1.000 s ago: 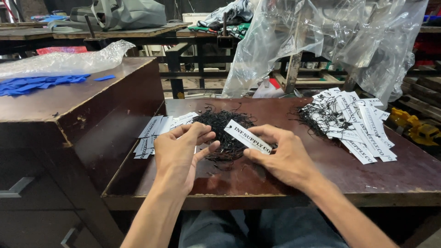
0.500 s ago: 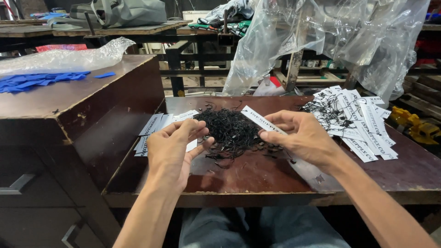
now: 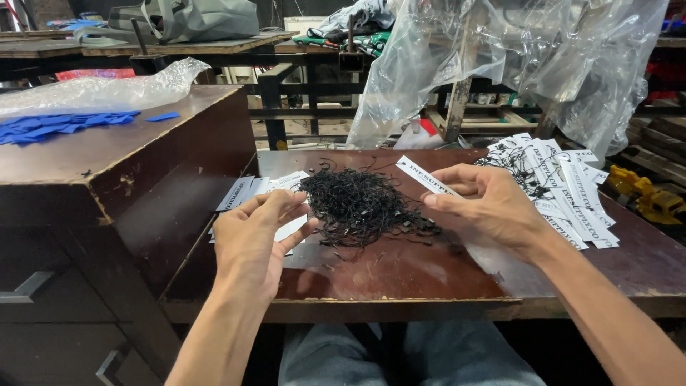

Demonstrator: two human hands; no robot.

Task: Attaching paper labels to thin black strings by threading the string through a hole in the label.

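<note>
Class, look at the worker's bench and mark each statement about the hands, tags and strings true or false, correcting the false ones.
1. The right hand holds a white paper tag. True.
2. The pile of black strings lies between the two hands. True.
3. The left hand holds a pair of scissors. False: no scissors show; its fingers are curled near the flat stack of tags, and whether they pinch a string cannot be told.
4. The blue pieces lie on the low table. False: they lie on the raised cabinet top at left.
5. A heap of strung tags lies to the right. True.
</note>
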